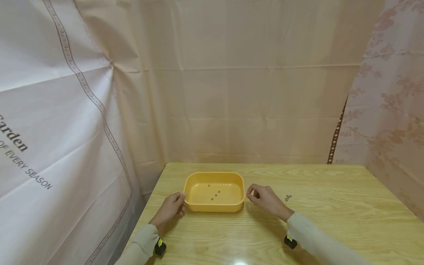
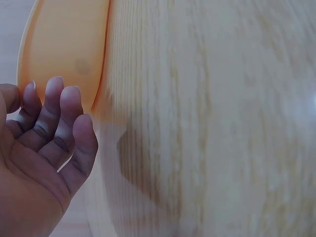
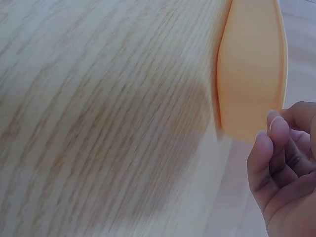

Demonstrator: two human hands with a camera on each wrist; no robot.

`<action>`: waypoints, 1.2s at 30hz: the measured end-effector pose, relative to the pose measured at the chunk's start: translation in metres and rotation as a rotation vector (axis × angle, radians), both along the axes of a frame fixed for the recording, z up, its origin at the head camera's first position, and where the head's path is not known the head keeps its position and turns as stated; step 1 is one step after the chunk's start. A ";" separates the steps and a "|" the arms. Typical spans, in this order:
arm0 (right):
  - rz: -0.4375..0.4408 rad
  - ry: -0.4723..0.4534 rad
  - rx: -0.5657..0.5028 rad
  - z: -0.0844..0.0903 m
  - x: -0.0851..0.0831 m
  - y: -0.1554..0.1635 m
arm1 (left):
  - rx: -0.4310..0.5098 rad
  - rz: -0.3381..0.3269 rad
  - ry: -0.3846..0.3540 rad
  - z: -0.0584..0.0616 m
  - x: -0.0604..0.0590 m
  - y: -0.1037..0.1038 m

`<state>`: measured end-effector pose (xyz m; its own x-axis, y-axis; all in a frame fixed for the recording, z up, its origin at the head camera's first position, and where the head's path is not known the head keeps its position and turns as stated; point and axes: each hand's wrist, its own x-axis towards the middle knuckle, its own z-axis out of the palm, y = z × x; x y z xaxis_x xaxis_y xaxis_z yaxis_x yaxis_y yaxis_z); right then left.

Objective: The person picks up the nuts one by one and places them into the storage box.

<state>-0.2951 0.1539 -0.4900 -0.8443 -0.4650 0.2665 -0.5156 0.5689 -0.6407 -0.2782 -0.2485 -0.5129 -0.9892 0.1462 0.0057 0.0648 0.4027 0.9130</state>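
Head view, yellow tray (image 1: pixel 214 209) between hands, left hand (image 1: pixel 170 208) relaxed touching it, right hand (image 1: pixel 265 200) curled, empty.

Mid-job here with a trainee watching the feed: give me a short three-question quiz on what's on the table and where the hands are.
1. True or false: the yellow tray holds a few small dark pieces.
2. Which hand is at the tray's left end? A. left hand B. right hand C. neither
3. Fill in: a small dark cluster of pieces lies on the table to the ____ of the right hand.

Key: 1 true. 2 A. 3 right.
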 end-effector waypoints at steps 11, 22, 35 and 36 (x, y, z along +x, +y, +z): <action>-0.050 0.026 0.030 -0.010 -0.005 0.017 | 0.016 0.001 0.001 -0.002 -0.001 0.000; -0.117 0.026 0.032 -0.021 -0.010 0.046 | 0.012 0.005 0.001 0.000 0.001 0.000; -0.199 -0.032 0.067 -0.026 -0.012 0.077 | 0.000 0.013 -0.007 0.001 0.001 0.001; -0.208 -0.031 0.072 -0.026 -0.012 0.079 | 0.000 0.012 -0.006 0.002 0.001 0.002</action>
